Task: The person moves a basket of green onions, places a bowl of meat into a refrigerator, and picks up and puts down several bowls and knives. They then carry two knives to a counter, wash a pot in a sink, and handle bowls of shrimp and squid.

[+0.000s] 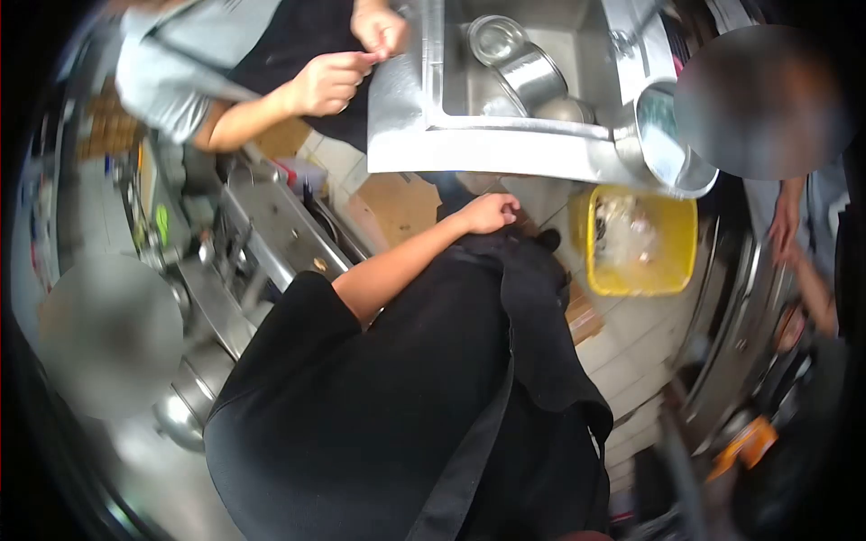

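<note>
A square yellow plastic bin [591, 248] with scraps inside stands on the pale tiled floor [622, 326], right of the left hand [488, 215] and below the steel sink's [505, 144] near rim. Flat brown cardboard [394, 209] lies to the hand's left. At upper left, a co-worker's two hands [350, 68] meet beside the sink; another person's hands [787, 236] show at far right. A tilted, shiny round steel pot [532, 77] lies in the basin, beyond the left fingers and apart from them. Those fingers curl loosely by the black cloth apron [541, 316] — whether they grip anything, I cannot tell. The right hand is out of sight. Tiled floor shows between bin and cardboard.
</note>
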Demonstrator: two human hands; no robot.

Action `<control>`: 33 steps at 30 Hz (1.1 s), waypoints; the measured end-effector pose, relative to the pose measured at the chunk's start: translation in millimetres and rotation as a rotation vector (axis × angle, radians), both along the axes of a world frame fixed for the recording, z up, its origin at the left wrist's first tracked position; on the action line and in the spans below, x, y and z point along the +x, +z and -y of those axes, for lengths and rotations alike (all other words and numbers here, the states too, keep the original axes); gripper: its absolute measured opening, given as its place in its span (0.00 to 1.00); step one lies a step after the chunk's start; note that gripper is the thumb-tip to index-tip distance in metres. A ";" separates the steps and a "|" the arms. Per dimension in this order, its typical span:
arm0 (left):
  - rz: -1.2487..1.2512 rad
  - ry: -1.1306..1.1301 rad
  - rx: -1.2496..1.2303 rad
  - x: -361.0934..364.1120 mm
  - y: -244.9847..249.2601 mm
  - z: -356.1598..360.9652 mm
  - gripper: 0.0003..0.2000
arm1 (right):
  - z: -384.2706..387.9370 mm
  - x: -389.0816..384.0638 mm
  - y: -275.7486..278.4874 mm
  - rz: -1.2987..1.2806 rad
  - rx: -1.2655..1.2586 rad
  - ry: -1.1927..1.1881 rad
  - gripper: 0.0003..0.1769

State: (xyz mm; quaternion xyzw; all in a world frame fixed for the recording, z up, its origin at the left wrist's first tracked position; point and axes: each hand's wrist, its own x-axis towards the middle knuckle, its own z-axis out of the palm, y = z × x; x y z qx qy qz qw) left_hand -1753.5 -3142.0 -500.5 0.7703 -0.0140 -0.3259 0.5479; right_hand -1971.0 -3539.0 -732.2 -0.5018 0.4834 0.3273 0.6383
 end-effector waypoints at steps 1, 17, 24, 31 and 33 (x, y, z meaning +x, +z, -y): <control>0.049 0.117 0.071 5.6 1.8 0.6 0.13 | 23.1 29.2 -10.5 0.026 -0.005 0.086 0.08; -0.037 0.463 0.237 -45.0 4.3 34.1 0.19 | -152.6 292.7 196.9 0.520 0.262 1.372 0.16; -0.032 0.098 0.335 -33.1 -21.0 -87.5 0.14 | -299.4 254.4 271.4 0.468 0.437 1.529 0.22; 0.107 0.244 0.514 -89.9 -68.3 -287.2 0.12 | -529.1 208.1 309.9 0.904 0.371 1.975 0.22; -0.089 0.410 0.486 -115.7 -42.0 -353.3 0.13 | -586.4 184.0 336.3 0.964 0.341 2.051 0.22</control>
